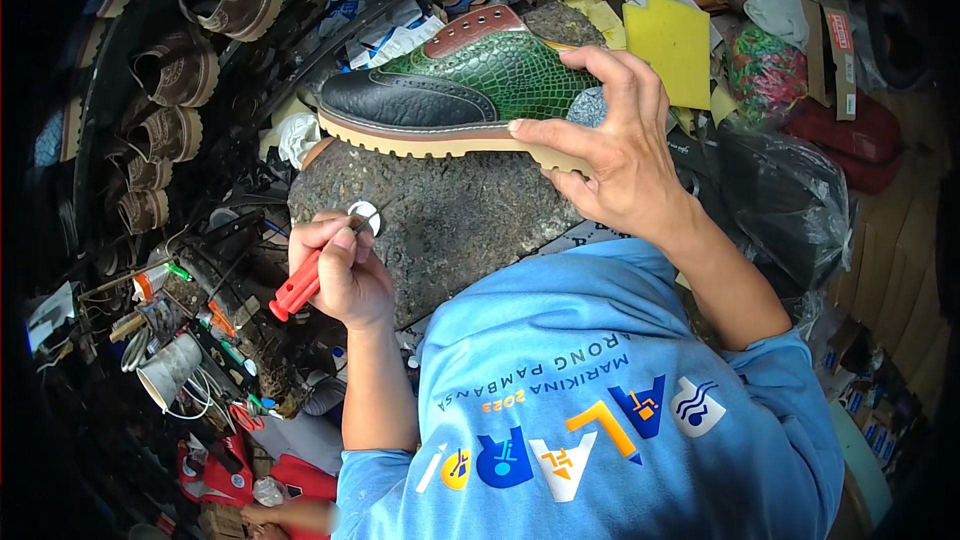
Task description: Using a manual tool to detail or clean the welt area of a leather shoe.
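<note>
My right hand (620,145) grips a lace-up shoe (440,90) by its heel end, thumb along the sole edge and fingers over the back. The shoe has a black toe, green crocodile-patterned sides, a brown eyelet panel and a ridged tan sole. It is held on its side, toe to the left, above a dark, rough-topped work block (450,210). My left hand (345,270) is closed round a red-handled tool (297,285) with a thin dark tip pointing up and right. Behind that tip shows a small white disc (365,217), partly hidden by the fingers.
Several brown shoes (175,65) stand on a rack at the left. Below them are cluttered tools, a white cup (170,370) and red-handled scissors (245,415). Yellow sheets (667,50) and plastic bags (775,200) lie at the right. Another person's hand (265,520) shows at lower left.
</note>
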`<state>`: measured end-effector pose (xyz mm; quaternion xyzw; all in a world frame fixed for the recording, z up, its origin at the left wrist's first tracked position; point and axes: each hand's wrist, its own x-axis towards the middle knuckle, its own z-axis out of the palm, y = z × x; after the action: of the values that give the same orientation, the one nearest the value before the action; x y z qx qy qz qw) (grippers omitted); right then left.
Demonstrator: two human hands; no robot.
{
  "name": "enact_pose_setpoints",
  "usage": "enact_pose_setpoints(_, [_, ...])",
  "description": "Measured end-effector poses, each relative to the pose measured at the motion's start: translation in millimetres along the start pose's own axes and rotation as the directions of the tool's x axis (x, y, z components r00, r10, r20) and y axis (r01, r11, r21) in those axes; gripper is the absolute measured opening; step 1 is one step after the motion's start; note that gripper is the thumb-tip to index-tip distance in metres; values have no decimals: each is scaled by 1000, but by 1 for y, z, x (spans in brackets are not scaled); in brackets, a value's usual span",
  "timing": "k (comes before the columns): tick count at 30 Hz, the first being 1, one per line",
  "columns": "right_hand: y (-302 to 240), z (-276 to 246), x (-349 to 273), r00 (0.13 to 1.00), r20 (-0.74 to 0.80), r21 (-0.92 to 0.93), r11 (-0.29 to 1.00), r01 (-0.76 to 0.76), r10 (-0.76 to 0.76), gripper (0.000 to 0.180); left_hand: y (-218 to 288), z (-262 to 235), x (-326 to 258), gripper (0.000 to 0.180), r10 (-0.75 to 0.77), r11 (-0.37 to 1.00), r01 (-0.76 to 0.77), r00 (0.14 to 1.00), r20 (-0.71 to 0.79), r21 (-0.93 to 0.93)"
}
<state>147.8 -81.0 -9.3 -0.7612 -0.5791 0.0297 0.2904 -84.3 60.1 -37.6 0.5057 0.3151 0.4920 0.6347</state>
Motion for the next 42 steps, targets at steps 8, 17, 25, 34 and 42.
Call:
enact_pose_setpoints(8, [13,-6,10,997,20,55,996,-73,72,44,-6,-53,-4,2,-41,905,122,979,-201,408])
enact_pose_setpoints(17, [8,-7,10,993,23,65,991,-119,118,43,-25,-61,-7,1,-48,851,164,970,-237,498])
enact_pose_setpoints(25, [-3,-12,11,993,60,42,994,-101,98,46,-7,-57,0,4,-18,906,117,971,-239,408])
enact_pose_setpoints(34, [13,-2,9,993,25,84,989,-118,116,43,11,14,20,6,105,990,-110,993,58,93])
enact_pose_setpoints(42, [15,0,5,992,-12,106,987,-123,125,41,3,87,23,13,69,995,-85,955,289,43])
